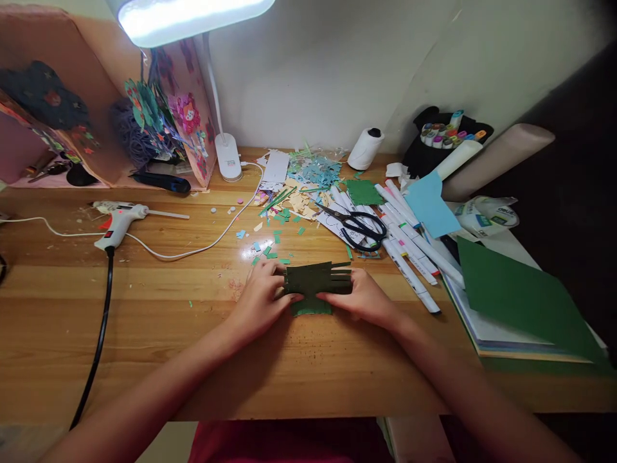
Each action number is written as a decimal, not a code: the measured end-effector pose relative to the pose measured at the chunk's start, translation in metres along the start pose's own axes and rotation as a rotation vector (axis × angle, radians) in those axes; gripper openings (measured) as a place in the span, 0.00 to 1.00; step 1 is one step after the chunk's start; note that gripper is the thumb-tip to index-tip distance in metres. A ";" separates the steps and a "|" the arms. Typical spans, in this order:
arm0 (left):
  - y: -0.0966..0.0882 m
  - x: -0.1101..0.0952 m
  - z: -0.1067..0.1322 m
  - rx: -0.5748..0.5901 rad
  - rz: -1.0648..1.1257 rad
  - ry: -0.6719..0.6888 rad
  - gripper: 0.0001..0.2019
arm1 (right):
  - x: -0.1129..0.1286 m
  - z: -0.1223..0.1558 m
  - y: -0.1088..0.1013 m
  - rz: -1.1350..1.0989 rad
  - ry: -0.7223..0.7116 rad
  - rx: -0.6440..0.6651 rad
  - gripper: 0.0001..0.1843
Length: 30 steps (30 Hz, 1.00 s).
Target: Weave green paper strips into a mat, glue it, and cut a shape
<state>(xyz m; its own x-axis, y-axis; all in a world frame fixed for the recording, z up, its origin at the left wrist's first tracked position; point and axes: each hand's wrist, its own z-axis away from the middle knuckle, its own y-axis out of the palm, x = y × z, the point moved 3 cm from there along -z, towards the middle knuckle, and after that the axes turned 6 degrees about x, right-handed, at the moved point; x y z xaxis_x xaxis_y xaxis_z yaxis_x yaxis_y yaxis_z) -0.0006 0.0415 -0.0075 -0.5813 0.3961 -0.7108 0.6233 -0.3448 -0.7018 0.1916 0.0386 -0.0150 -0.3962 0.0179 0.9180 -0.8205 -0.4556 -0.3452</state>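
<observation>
Between my two hands, over the front middle of the desk, is a dark green piece of paper (310,278) with strips cut into its right side. My left hand (260,292) grips its left edge, the thumb on the near face. On the right, my right hand (369,297) pinches it near the cut strips, thumb pointing inward. A lighter green part (312,308) shows just below the dark piece; whether the two are joined I cannot tell. Black-handled scissors (359,225) rest beyond my right hand on markers and paper.
Paper scraps (308,186) are heaped at the back. Several white markers (409,257) lie right of the scissors, near green card sheets (525,299). A corded glue gun (120,222) lies left. A lit lamp (193,19) hangs above; a thread spool (366,149) stands by the wall.
</observation>
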 end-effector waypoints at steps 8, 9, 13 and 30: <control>0.007 0.004 -0.002 -0.006 -0.028 -0.018 0.10 | -0.001 -0.001 0.001 -0.018 0.039 0.039 0.09; 0.008 0.004 -0.002 -0.007 -0.023 -0.023 0.09 | 0.000 0.000 0.001 -0.026 0.047 0.036 0.09; 0.010 0.002 0.002 -0.032 0.069 -0.004 0.07 | 0.003 0.003 0.007 -0.086 0.041 -0.031 0.10; 0.002 -0.009 0.002 -0.037 0.201 0.027 0.03 | -0.002 0.001 0.009 -0.222 0.093 -0.031 0.07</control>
<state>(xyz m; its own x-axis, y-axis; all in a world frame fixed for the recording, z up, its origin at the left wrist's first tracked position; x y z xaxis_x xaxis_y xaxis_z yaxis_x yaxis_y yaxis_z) 0.0043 0.0355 -0.0027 -0.4290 0.3456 -0.8346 0.7445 -0.3879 -0.5433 0.1857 0.0340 -0.0193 -0.2398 0.1970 0.9506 -0.9034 -0.4039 -0.1442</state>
